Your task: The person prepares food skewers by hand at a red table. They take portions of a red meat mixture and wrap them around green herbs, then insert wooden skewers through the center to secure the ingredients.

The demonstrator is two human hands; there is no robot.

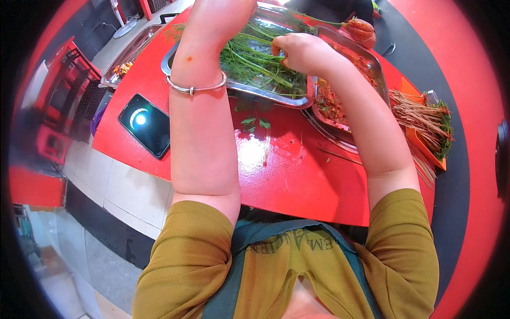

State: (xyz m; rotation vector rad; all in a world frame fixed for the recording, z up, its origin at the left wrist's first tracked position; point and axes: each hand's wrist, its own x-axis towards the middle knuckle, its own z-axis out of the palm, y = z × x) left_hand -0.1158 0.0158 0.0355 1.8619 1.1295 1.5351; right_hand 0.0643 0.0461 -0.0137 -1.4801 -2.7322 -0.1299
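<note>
A stainless steel tray (255,89) holds long green feathery herb stems (263,52). My right hand (305,54) reaches over the tray's right part with curled, red-stained fingers close above the stems; whether it pinches any is hidden. My left hand (227,18) is at the top edge, above the tray's far left side, its fingers cut off or hidden from sight. To the right, partly beneath my right forearm, a second metal tray (382,75) contains red, sauce-coated food (334,103).
A co-worker's stained hand (360,32) is beyond the right tray, beside a thin stem. Skewered greens (442,131) rest in an orange holder (430,149) at right. A smartphone (145,125) lies left on the red table (287,187). Another tray (111,75) stands farther left.
</note>
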